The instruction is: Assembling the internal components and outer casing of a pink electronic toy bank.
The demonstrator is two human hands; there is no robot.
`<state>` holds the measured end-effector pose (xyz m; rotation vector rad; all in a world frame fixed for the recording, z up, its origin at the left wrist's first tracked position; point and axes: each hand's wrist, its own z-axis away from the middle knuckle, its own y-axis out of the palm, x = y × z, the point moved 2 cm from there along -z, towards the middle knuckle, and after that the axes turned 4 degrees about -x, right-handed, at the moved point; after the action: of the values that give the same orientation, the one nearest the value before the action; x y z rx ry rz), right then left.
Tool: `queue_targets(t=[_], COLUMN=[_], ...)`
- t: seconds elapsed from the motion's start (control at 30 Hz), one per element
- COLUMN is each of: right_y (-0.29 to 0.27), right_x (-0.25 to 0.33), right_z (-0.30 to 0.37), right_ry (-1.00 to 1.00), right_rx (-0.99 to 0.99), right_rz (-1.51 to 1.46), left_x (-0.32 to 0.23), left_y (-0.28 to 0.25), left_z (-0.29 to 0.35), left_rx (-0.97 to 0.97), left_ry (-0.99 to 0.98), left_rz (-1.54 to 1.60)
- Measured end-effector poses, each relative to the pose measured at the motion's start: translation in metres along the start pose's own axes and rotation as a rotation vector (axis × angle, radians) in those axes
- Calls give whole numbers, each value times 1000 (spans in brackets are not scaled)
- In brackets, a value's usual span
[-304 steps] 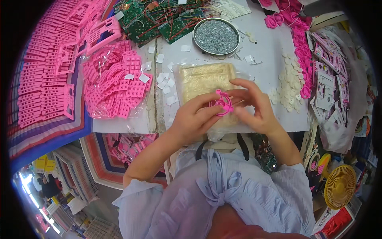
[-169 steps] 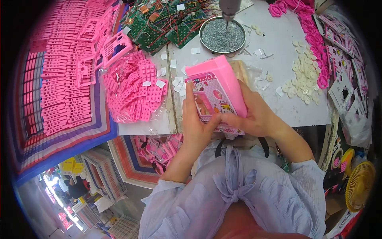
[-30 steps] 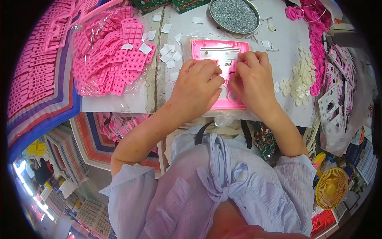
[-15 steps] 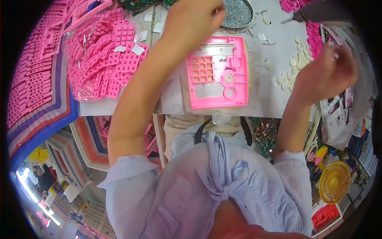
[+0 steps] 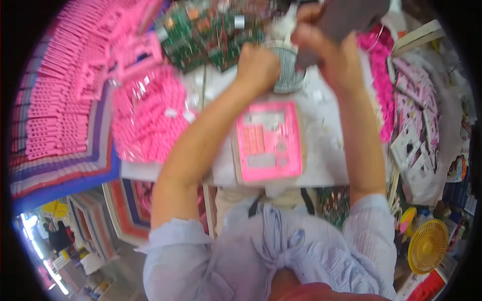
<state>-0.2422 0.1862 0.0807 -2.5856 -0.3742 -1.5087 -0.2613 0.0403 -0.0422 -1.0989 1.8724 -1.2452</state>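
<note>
A dark grey electric screwdriver [image 5: 346, 20] is in my right hand [image 5: 334, 55], whose fingers wrap round its body. Its lower end points at a round dish [image 5: 289, 92] of small silvery screws [image 5: 287, 70]. At the dish's left edge, my left hand [image 5: 258, 65] has its fingers curled closed; whether anything is in them is hidden by blur. Nearer to me, a pink plastic casing [image 5: 271, 141] lies flat on the table, with a grid of square key openings, a long window and round seats. Neither hand touches it.
Green circuit boards [image 5: 211, 40] are heaped at the back. To the left are a clear bag of pink keypads [image 5: 148, 115] and stacked pink casings [image 5: 57, 110]. Magenta parts [image 5: 379, 85] and a bag of white-and-pink pieces [image 5: 416, 110] lie right. A yellow basket [image 5: 428, 246] stands lower right.
My right hand has moved left and away from me, and now holds the screwdriver that lay at the far right. My left hand is beside the screw dish. The whole view has shifted.
</note>
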Motion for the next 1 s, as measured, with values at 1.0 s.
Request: queue_targets(t=[1.0], right_y=[-4], right_x=[71], right_z=[130], right_ry=[297], right_rx=[39], right_rz=[-676], left_x=[-113], left_y=[-107], left_z=[170], left_rx=[-143], left_ry=[-345], left_rz=[959])
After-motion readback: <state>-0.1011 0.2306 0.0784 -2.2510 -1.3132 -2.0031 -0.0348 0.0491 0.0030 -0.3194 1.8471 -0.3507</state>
